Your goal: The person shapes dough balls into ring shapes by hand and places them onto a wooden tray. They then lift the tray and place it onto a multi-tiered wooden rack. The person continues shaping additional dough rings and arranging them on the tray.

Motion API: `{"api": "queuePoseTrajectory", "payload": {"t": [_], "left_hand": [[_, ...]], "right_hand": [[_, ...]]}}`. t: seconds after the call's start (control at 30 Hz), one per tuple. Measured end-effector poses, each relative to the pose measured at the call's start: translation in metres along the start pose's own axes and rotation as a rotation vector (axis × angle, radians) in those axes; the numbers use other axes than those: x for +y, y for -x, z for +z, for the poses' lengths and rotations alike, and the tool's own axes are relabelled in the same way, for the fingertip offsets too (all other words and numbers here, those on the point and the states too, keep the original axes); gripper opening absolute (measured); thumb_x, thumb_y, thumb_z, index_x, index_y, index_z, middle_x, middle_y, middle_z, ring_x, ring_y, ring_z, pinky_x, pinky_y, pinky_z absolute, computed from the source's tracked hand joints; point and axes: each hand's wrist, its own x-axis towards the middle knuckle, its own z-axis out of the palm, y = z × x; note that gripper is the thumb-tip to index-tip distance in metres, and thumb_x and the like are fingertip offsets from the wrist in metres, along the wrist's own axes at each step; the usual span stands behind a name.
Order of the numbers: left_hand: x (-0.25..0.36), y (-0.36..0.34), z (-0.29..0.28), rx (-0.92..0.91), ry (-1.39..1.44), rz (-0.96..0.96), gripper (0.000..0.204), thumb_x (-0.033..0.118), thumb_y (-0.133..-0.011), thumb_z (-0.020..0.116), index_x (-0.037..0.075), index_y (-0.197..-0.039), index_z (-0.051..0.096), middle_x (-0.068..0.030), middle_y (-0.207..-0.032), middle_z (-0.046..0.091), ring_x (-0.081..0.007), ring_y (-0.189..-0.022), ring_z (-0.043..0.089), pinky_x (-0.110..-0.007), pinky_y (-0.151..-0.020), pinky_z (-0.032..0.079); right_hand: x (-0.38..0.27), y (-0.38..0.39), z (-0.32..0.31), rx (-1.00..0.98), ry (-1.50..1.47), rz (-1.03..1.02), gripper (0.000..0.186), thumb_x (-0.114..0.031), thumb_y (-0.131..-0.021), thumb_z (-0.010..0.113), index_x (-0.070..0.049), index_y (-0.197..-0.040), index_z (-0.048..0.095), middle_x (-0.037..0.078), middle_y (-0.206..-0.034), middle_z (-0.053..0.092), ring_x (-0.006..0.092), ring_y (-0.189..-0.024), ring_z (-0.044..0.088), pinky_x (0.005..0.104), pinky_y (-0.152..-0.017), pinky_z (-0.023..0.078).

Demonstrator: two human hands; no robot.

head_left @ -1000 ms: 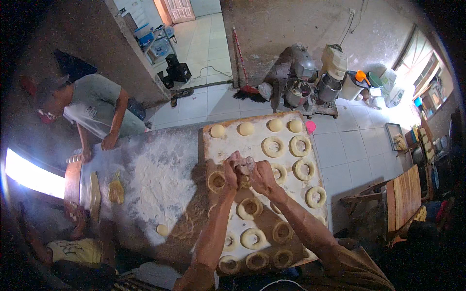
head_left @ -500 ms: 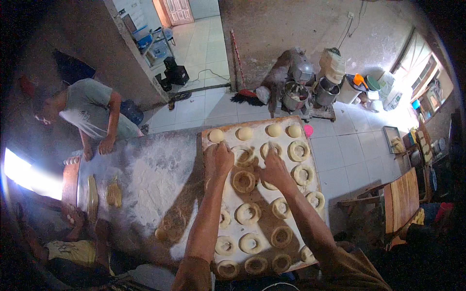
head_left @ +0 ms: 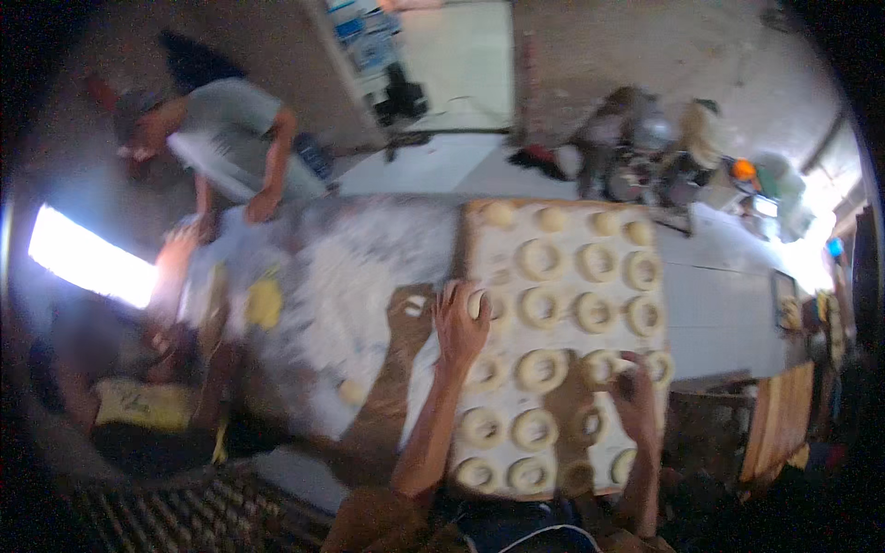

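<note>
My left hand (head_left: 461,323) is over the left edge of a floured board (head_left: 581,461), its fingers curled round a pale piece of dough (head_left: 477,303), apparently a ring. My right hand (head_left: 636,396) is at the board's right side, fingertips closed on a pale dough piece (head_left: 624,366) beside a dough ring (head_left: 600,370); motion blur hides its exact shape. Rows of dough rings (head_left: 541,370) cover the board. Along its far edge sit round dough balls (head_left: 551,219).
Left of the board, the table (head_left: 369,221) is dusted with flour (head_left: 341,276) and holds flattened yellowish dough (head_left: 264,300). One person (head_left: 230,138) stands at its far left, another (head_left: 143,401) at its near left. A mixer (head_left: 645,138) stands by the wall; a wooden bench (head_left: 779,415) is at right.
My view has swung, so the board sits further right. Both hands have left the far rows: the left is now at the board's left edge, the right nearer me on the right.
</note>
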Motion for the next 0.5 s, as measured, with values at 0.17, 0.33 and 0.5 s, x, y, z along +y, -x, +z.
{"api": "queuePoseTrajectory", "payload": {"t": [0.17,0.33,0.5], "left_hand": [[-0.107,0.102,-0.151,0.215,-0.586,-0.225,0.025,0.020,-0.082,0.061,0.004,-0.102,0.062,-0.0171,-0.103,0.058,-0.0363,-0.107,0.047,-0.049,-0.092,0.035],[-0.169,0.138,-0.203,-0.009,-0.438,-0.289,0.030,0.026,-0.082,0.062,0.001,-0.097,0.064,-0.0205,-0.108,0.056,-0.0370,-0.108,0.045,-0.048,-0.095,0.033],[-0.190,0.139,-0.188,-0.196,-0.172,-0.360,0.042,0.025,-0.082,0.065,-0.003,-0.111,0.053,-0.0234,-0.107,0.055,-0.0350,-0.098,0.054,-0.047,-0.086,0.042]], "right_hand": [[-0.021,0.040,0.029,0.003,-0.258,0.064,0.042,0.005,-0.080,0.049,-0.003,-0.121,0.044,0.006,-0.069,0.058,0.0105,-0.062,0.055,0.0241,-0.053,0.044],[-0.065,0.041,0.094,-0.167,-0.227,-0.091,0.035,0.004,-0.082,0.049,-0.002,-0.117,0.046,0.008,-0.072,0.062,0.0112,-0.064,0.056,0.0245,-0.061,0.045],[-0.143,0.051,0.181,-0.400,-0.194,-0.286,0.025,-0.004,-0.085,0.057,-0.002,-0.110,0.054,0.007,-0.085,0.061,0.0143,-0.072,0.060,0.0283,-0.066,0.050]]}}
